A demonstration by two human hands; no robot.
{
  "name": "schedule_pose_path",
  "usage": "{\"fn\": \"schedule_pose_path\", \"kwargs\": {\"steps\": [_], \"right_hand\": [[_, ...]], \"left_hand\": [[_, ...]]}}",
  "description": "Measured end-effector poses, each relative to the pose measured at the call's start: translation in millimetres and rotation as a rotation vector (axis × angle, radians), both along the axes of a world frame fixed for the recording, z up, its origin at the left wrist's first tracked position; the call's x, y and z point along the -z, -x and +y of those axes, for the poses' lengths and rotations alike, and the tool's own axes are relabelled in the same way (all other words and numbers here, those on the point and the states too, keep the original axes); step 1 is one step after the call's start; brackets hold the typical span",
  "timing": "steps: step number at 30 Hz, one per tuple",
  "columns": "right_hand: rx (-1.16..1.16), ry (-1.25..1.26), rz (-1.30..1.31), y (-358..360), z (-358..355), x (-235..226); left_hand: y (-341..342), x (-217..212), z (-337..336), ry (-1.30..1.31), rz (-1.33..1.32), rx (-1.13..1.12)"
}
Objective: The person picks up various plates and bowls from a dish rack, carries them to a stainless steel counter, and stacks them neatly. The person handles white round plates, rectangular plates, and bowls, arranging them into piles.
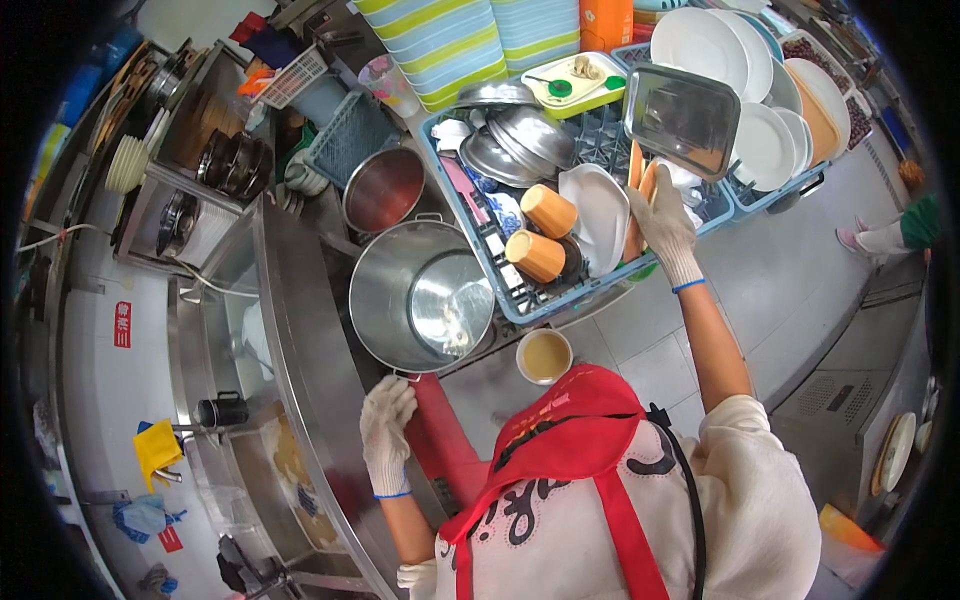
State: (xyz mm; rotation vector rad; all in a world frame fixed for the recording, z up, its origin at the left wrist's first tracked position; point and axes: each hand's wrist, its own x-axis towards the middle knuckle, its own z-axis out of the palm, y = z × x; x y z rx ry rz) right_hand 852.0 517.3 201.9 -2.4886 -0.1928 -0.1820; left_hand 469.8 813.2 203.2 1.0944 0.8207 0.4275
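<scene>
My right hand (662, 222), in a pale knitted glove, is closed on an orange dish (634, 240) seen edge-on in a blue plastic rack (560, 303). Just left of it are white dishes (596, 215) and two orange cups (535, 255) lying tilted. Beyond my fingers a clear rectangular container (683, 118) leans on the rack. My left hand (386, 430), gloved too, hangs low with its fingers curled together, just below the handle of a large steel pot (385, 305). Nothing shows in those fingers; whether they touch the handle I cannot tell.
White plates (700, 48) stand at the rack's far right, metal bowls (530, 138) at its left. A cup of tan liquid (544, 356) is below the rack. Another steel pot (384, 190) sits behind the large one. A steel counter edge (300, 370) runs along my left.
</scene>
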Motion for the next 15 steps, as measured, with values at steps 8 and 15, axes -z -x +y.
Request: {"fn": "schedule_pose_path", "kwargs": {"steps": [8, 15], "right_hand": [[0.007, 0.160, 0.124, -16.4, 18.9, -41.3], [0.002, 0.328, 0.223, -56.0, 31.4, -35.0]], "left_hand": [[-27.6, -1.6, -15.3, -0.005, 0.064, 0.026], [-49.6, 2.5, -9.2, 0.005, 0.022, 0.113]]}}
